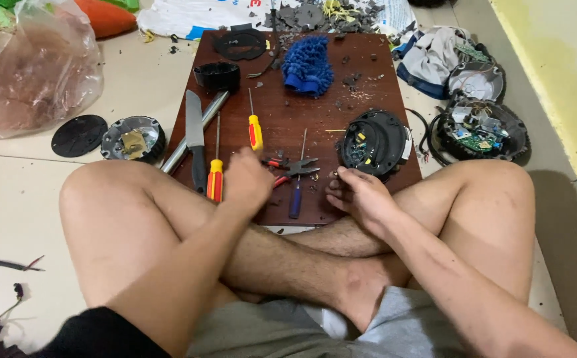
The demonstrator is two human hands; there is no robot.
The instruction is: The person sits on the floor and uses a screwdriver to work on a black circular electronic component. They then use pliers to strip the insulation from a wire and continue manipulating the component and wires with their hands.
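Note:
I sit cross-legged on the floor before a dark brown wooden board [315, 99]. My left hand [247, 180] is closed over the red handles of a pair of pliers [293, 167] lying on the board. My right hand [357, 193] has its fingers pinched on a small part at the board's near edge, just below a round black device casing [376, 141] with exposed wiring. A blue-handled screwdriver [296, 197] lies between my hands. Two yellow-and-red screwdrivers [255, 131] [215, 178] lie left of the pliers.
On the board also lie a large knife [195, 136], a metal rod [192, 131], a black ring [217, 75] and a blue fuzzy mitt [308, 64]. Opened round devices [479, 128] [133, 138] sit on the tiled floor at both sides. A plastic bag [30, 66] is at far left.

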